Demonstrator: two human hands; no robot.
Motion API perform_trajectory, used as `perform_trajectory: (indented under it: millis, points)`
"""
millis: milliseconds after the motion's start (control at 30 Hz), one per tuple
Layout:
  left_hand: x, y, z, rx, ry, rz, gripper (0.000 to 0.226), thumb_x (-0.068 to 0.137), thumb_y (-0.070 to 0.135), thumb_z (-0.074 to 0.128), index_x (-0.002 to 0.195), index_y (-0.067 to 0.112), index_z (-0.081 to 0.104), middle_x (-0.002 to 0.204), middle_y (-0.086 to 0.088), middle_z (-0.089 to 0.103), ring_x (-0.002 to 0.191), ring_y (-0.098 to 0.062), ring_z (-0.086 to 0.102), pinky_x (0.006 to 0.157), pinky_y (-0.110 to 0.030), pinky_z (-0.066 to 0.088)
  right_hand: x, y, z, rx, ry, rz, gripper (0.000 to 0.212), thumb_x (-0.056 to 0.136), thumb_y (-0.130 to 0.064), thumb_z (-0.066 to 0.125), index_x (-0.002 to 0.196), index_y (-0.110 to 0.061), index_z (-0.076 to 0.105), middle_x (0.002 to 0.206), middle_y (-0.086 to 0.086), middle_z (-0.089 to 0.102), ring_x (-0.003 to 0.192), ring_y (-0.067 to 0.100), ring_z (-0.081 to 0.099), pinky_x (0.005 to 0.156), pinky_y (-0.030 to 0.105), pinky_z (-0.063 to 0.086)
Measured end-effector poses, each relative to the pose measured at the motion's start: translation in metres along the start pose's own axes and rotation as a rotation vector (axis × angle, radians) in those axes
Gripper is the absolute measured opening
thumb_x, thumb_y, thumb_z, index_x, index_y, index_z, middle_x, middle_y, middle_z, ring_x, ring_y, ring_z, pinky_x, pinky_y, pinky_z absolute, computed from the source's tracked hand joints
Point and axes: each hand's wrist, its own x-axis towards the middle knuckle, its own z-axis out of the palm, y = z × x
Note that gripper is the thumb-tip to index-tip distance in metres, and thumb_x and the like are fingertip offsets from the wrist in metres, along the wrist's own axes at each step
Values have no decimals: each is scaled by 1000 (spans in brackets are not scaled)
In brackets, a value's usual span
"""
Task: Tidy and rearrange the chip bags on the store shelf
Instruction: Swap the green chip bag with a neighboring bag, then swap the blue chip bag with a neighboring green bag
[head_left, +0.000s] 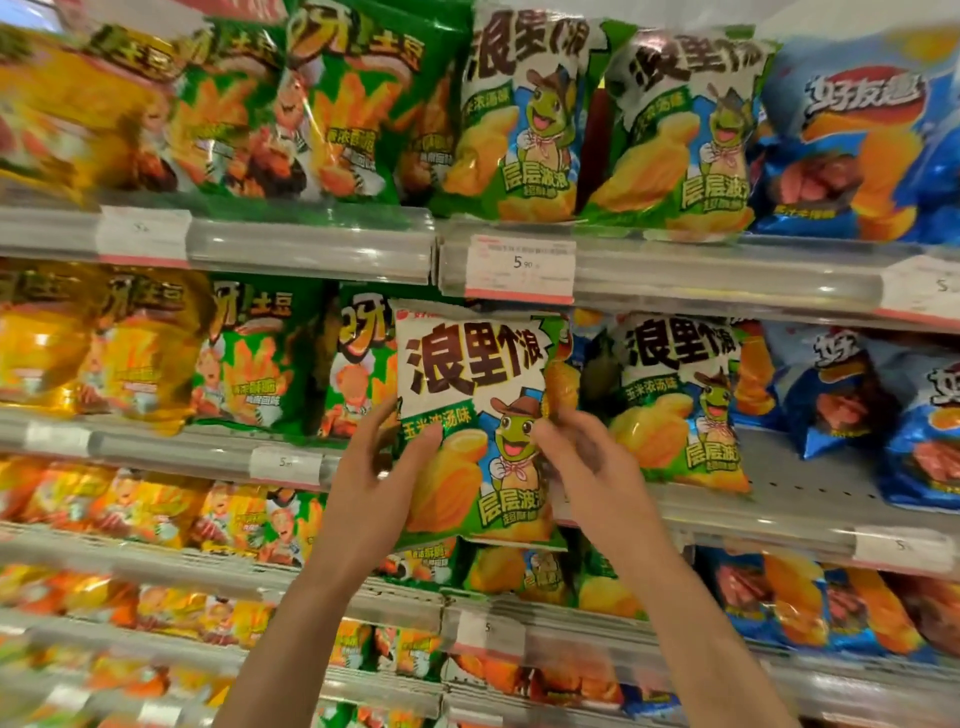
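Both hands hold one chip bag (470, 415) upright before a store shelf. Left hand (371, 467) grips its left edge, thumb on the front and fingers curled behind; right hand (582, 457) pinches the right edge near the cartoon turtle. Held by both sides, the bag stays flat and faces forward, probably to line it up with a matching bag (680, 400) just right of the right hand. Its long axis runs vertically, printed top uppermost, bottom seam below the hands.
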Motion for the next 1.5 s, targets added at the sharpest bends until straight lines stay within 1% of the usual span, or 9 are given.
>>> perform_trajectory:
  millis: [67,167,267,433,633,900,1067,1233,1500]
  points:
    - [4,-2,-6,-4,32,1,43,85,56,66,122,64,45,113,30,49,112,-4,58,87,-29,55,15,-5,-9,-86,108,-36,58,88,-58,61,136,-25,55,125,-15,63,115,1,59,93,19,47]
    - [10,-3,-17,11,59,21,58,79,68,70,133,59,48,130,14,57,124,-17,59,100,-46,54,45,-3,-11,-275,209,-5,58,93,-55,58,139,-20,50,132,-5,58,118,14,57,96,28,46]
    - [15,-4,-25,2,78,41,68,79,67,70,141,53,46,139,6,58,123,-17,62,97,-46,57,70,6,-2,-402,181,64,64,88,-64,57,131,-17,49,124,7,63,109,27,64,95,44,53]
    - [17,-7,-37,11,84,37,71,67,77,67,133,59,48,139,5,58,120,-18,64,93,-48,59,83,15,12,-374,195,85,44,96,-45,60,122,-11,48,98,4,64,95,30,67,79,38,51]
    - [16,-13,-49,3,103,39,68,73,72,69,135,54,49,138,3,59,117,-19,65,90,-47,60,81,6,13,-348,280,-15,57,90,-48,67,133,-15,49,84,-8,62,83,22,67,82,46,59]
    - [16,-8,-52,-20,132,40,54,86,52,65,136,46,48,133,4,58,112,-18,66,76,-30,58,70,-28,-20,-400,258,-84,36,90,-44,68,118,-23,58,86,-11,64,78,11,63,81,40,56]
    - [24,-9,-47,38,125,31,67,83,67,67,143,49,45,142,1,54,121,-22,63,90,-43,58,52,-38,-51,-360,219,-109,27,90,-38,70,113,-29,60,88,-9,69,78,14,68,77,45,61]
    - [38,-7,-23,71,93,47,70,84,66,66,147,50,41,145,4,54,126,-21,59,104,-53,51,25,-36,-89,-297,214,-118,10,92,-28,70,99,-25,64,79,-4,71,61,0,65,51,12,49]
    - [68,6,48,281,-16,141,81,87,79,45,151,30,41,146,2,57,130,-22,56,110,-49,45,-15,-24,-137,-212,331,-24,27,91,-33,71,116,-27,62,94,-2,72,69,6,68,49,8,48]
